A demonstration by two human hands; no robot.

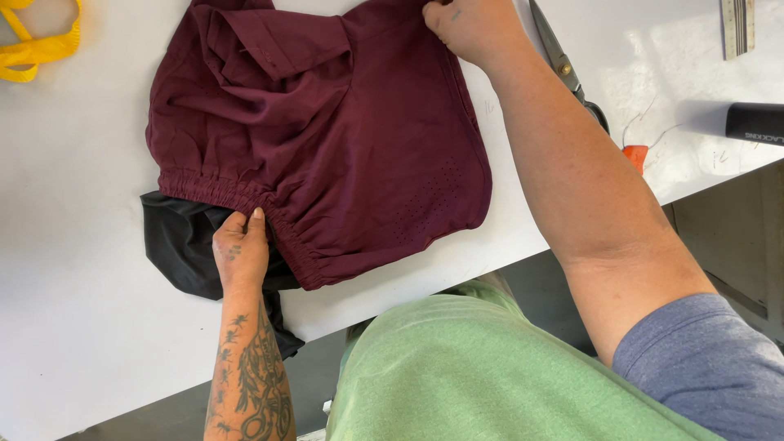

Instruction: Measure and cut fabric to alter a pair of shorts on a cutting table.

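Note:
A pair of maroon shorts [343, 139] lies spread on a white table [73, 269], its gathered elastic waistband toward me. A black inner lining [180, 245] sticks out from under the waistband at the lower left. My left hand [241, 249] pinches the waistband edge just above the black lining. My right hand [469, 28] grips the far edge of the maroon fabric at the top of the view, arm stretched across the table.
Scissors [563, 65] lie right of my right arm. A yellow strap [37, 45] is at the top left. A black cylindrical tool [751, 122], a small orange object [635, 155] and a ruler [737, 26] sit at the right. The table edge runs diagonally near my green apron [474, 376].

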